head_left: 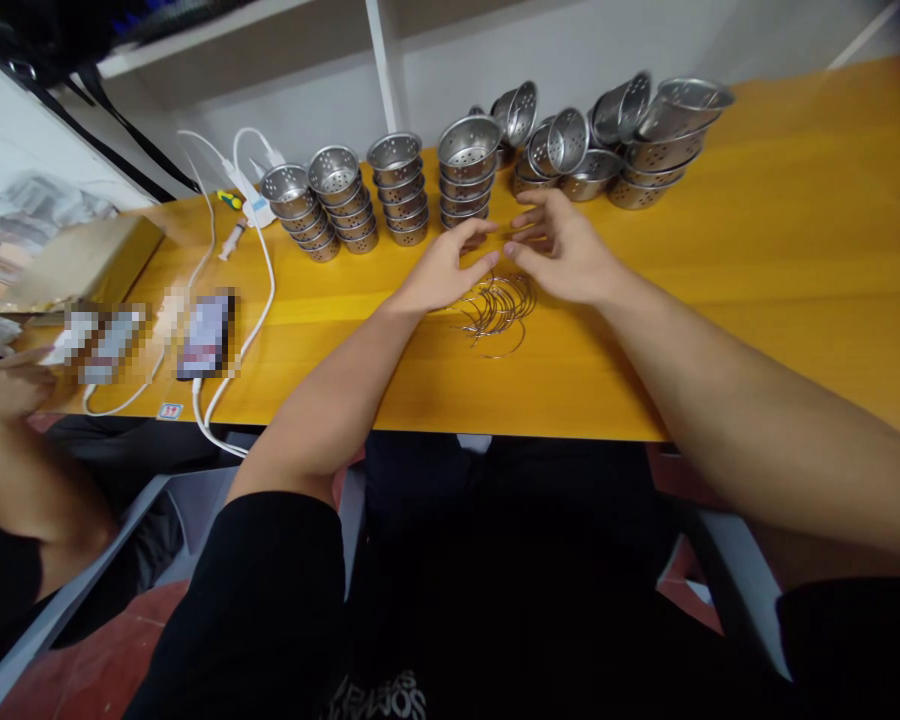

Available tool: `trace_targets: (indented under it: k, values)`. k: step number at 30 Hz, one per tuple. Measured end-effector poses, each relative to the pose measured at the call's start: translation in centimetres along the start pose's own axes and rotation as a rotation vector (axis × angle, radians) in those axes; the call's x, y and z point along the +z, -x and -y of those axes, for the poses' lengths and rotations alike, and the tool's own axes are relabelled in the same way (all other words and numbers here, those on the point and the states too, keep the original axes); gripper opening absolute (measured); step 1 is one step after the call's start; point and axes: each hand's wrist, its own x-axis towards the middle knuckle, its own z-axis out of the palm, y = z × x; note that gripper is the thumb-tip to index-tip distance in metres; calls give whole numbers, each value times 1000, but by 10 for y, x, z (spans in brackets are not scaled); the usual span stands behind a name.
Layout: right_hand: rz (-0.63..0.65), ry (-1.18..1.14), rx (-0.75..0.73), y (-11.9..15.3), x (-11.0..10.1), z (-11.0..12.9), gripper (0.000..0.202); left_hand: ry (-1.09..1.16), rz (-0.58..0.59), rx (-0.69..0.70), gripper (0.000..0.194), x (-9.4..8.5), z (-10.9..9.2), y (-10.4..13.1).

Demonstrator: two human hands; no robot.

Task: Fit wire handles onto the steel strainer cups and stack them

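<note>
My left hand (pixel 444 268) hovers just in front of a stack of perforated metal cups (pixel 469 150), fingers curved and apart with nothing visible in them. Facing it from the right, my right hand (pixel 567 250) is open too, its thumb and fingers parted. A small gap separates the two sets of fingertips. Right below them, a loose pile of thin, curved metal wires (pixel 499 312) lies on the yellow table (pixel 570 375). Behind my right hand, several more perforated cups (pixel 562 145) lie tilted and jumbled.
Three more cup stacks, including one neat stack (pixel 396 190), stand to the left. A tilted cup stack (pixel 664 145) rises at the back right. White cables (pixel 270 275), a phone (pixel 207 335) and a syringe (pixel 232 241) lie leftward. Another person's hand (pixel 11 385) is at far left.
</note>
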Motion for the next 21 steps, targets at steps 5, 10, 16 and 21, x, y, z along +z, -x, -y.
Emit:
trace_targets:
  k: [5,10,16,21]
  values:
    - [-24,95,-13,-6,-4,-5,78,-60,4,-21,66,5,3,-1]
    - [-213,241,-48,-11,-21,-7,60,-160,-50,-92,63,-2,7,-1]
    - [-316,374,-70,-13,-44,-3,51,-213,-109,-119,48,-12,3,0]
    - [-544,565,-200,-16,-76,-9,52,-170,-51,-71,39,-11,-10,5]
